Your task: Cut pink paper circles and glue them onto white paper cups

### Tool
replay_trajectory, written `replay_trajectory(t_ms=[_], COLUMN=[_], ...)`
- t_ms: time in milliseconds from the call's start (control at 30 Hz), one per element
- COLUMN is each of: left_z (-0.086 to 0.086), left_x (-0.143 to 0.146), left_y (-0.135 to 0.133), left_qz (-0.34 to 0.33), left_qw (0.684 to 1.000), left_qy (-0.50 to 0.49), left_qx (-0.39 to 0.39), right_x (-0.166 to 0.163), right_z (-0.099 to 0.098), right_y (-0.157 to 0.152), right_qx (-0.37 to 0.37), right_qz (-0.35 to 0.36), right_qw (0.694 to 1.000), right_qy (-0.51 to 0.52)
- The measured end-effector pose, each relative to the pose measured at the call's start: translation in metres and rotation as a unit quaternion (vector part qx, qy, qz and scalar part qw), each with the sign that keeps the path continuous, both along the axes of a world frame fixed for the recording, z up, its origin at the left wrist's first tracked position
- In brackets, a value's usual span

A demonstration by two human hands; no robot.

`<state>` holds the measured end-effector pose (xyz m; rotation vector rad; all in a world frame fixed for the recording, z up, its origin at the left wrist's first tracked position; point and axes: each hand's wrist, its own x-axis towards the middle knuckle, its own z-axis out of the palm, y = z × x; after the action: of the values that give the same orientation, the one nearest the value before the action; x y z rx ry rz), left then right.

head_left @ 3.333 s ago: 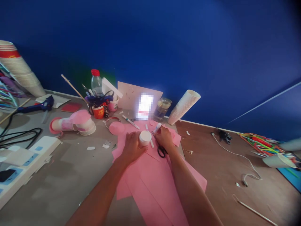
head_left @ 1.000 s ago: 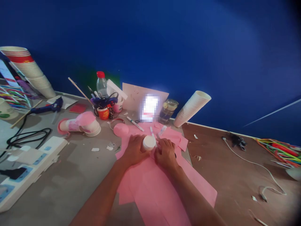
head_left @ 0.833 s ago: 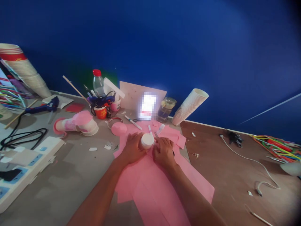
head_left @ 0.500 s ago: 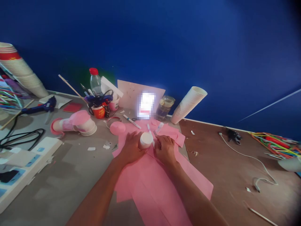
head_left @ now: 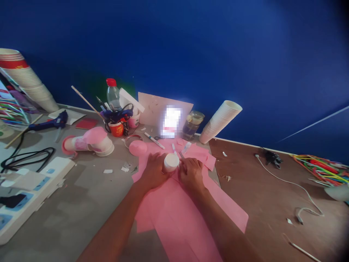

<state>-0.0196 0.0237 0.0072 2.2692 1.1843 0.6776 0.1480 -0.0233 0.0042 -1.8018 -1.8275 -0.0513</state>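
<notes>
My left hand (head_left: 154, 171) is wrapped round the side of a small white paper cup (head_left: 171, 162), its flat round end facing up. The cup stands on pink paper (head_left: 169, 214). Close to the cup's right side, my right hand (head_left: 192, 174) is closed in a pinch on a slim pen-like tool (head_left: 181, 155); its exact kind is hard to make out. Just beyond the hands lie a white marker (head_left: 173, 148) and a small clear-and-white item (head_left: 187, 146). A round pink paper piece (head_left: 137, 147) rests left of them.
Behind stand a lit phone (head_left: 171, 121), a glass jar (head_left: 193, 123) and a leaning cup stack (head_left: 220, 122). To the left are a pink-covered cup assembly (head_left: 87, 142), a power strip (head_left: 38, 193), a glue gun (head_left: 49, 122) and a red cup of tools (head_left: 116, 129). A white cable (head_left: 286, 180) lies right.
The whole scene sits slightly further right in view. My right hand's fingers and the slim tool have shifted a little beside the cup; my left hand keeps its hold.
</notes>
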Motion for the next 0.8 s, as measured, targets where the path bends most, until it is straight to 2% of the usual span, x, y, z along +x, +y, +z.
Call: replay_trajectory(t_ms=[333,633,800], left_z=[0.0089,0.0062,0.0033], left_x=[0.0012,0.0009,0.0004], left_y=[-0.0037,-0.0029,-0.003], left_qz=[0.0,0.001,0.003], left_qw=[1.0,1.0,1.0], left_qy=[-0.012,-0.009,-0.008], left_qx=[0.005,0.005,0.007], right_x=[-0.0015,-0.0002,0.0003], right_z=[0.0004,0.0013,0.0001], right_y=[-0.0014,-0.0015,0.0001], right_qx=[0.002,0.011,0.032], right_qz=[0.011,0.025,0.066], right_qw=[1.0,0.999,0.996], right_qy=[0.017,0.021,0.052])
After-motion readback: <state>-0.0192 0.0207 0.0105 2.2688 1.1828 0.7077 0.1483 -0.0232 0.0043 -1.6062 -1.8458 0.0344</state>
